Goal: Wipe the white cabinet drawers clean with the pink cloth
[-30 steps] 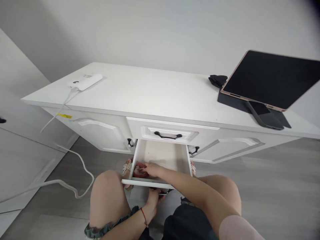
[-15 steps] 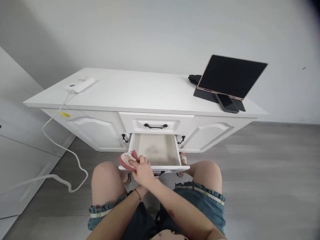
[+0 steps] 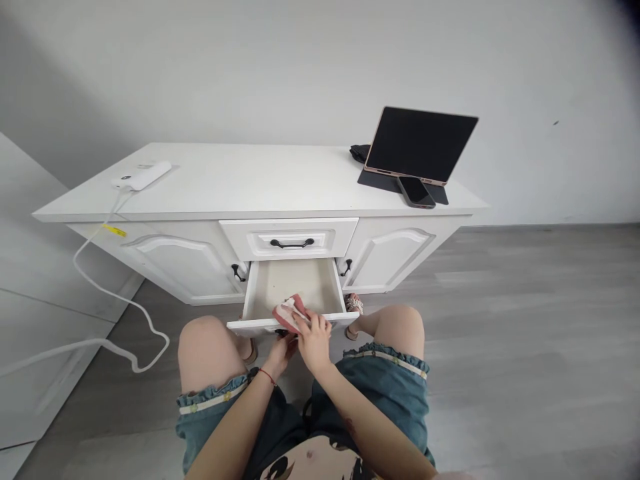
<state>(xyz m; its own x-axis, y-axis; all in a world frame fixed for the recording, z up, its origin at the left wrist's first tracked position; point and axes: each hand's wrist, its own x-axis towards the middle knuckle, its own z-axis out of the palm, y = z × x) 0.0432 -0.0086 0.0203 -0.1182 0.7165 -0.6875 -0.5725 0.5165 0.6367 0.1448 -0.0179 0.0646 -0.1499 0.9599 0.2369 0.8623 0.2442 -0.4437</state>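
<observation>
An open lower drawer point(image 3: 260, 283) juts out between my knees, its pale floor bare where it shows. My right hand point(image 3: 314, 341) presses a folded pink-and-white cloth point(image 3: 290, 312) against the top edge of the drawer front point(image 3: 240, 326), with fingers bent over the cloth. Below that edge, my left hand point(image 3: 280, 357) is at the black drawer handle point(image 3: 281, 332), its fingers curled there and partly hidden. A red string bracelet circles the left wrist.
The white cabinet point(image 3: 250, 187) carries a tablet on a stand point(image 3: 420, 143), a phone point(image 3: 416, 192), a black bundle point(image 3: 360, 153) and a white power strip point(image 3: 145, 177). Its cord point(image 3: 100, 287) hangs down at the left. A shut upper drawer point(image 3: 290, 240) sits above the open one.
My right hand and the cloth have moved right along the drawer's front edge, from its left corner towards the middle. My left hand now shows at the handle. The view has shifted slightly.
</observation>
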